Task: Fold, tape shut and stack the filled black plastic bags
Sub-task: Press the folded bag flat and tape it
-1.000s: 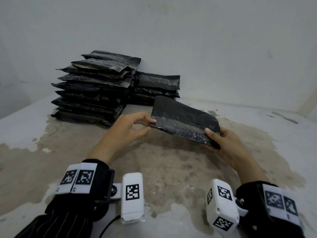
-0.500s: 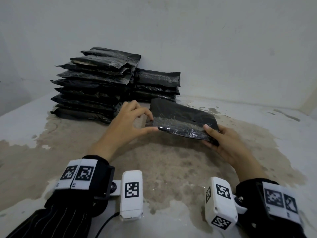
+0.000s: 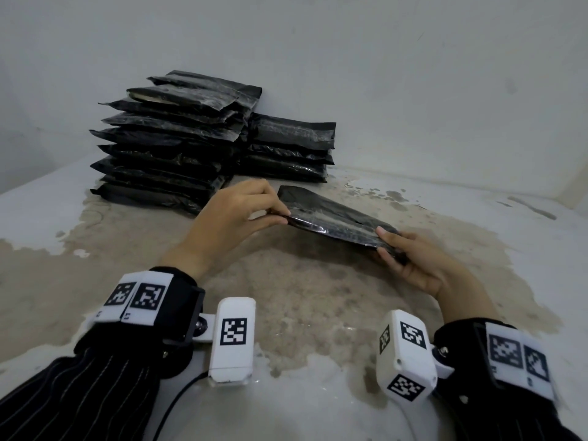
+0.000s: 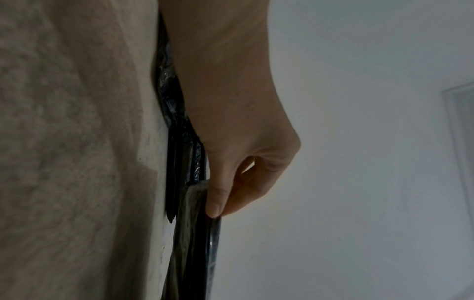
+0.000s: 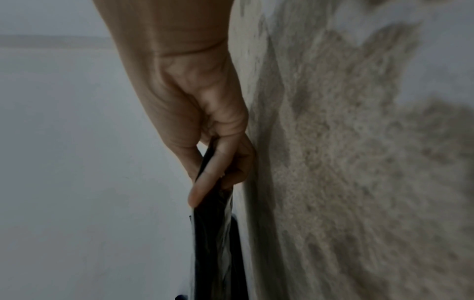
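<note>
A flat, filled black bag [image 3: 331, 218] with clear tape along its near edge is held above the floor between both hands. My left hand [image 3: 254, 211] pinches its left end, thumb under and fingers on top; the left wrist view shows that hand [image 4: 231, 162] gripping the bag [image 4: 195, 233] edge-on. My right hand [image 3: 410, 259] grips the right end, thumb on top. In the right wrist view the right hand [image 5: 210, 162] clamps the black bag [image 5: 212, 243]. Behind stand a tall stack of bags [image 3: 171, 144] and a lower stack [image 3: 289, 151].
A white wall [image 3: 381, 74] rises right behind the stacks. The floor [image 3: 302, 297] under the hands is stained beige concrete, white-painted towards the edges. A thin dark strip [image 3: 534, 208] lies on the floor at the far right.
The bag has tipped flatter and moved a little forward toward the stacks. My left hand shifted from cupping its corner to pinching the left end. My right hand kept its grip.
</note>
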